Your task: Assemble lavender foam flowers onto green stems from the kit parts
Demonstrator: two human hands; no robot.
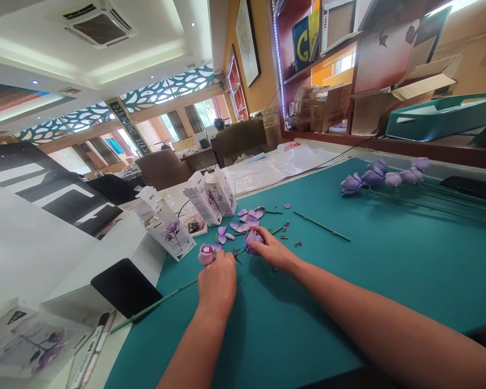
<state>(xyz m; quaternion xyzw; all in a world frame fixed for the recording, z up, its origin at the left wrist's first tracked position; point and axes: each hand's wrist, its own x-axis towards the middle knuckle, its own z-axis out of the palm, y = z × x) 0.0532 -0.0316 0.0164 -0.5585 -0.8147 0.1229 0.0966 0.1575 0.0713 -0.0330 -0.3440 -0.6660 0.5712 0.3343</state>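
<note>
My right hand (273, 248) is closed around a purple artificial rose (251, 242), thumb and fingers on its petals. My left hand (218, 278) makes a fist where a long green stem (162, 300) runs in from the lower left. Beside its knuckles shows a pink rosebud (206, 255); whether the fingers touch it I cannot tell. Small green leaves (237, 257) lie between the two hands. Loose purple petals (249, 217) are scattered just beyond, along with small red pieces (284, 236) and a purple disc (287, 206).
A loose green stem (322, 226) lies on the green mat (389, 281). Purple roses on stems (372, 174) rest at the far right near a black phone-like object (472, 187). Printed boxes (174, 232) stand at left, beside a black slab (125, 287) and markers (91, 351).
</note>
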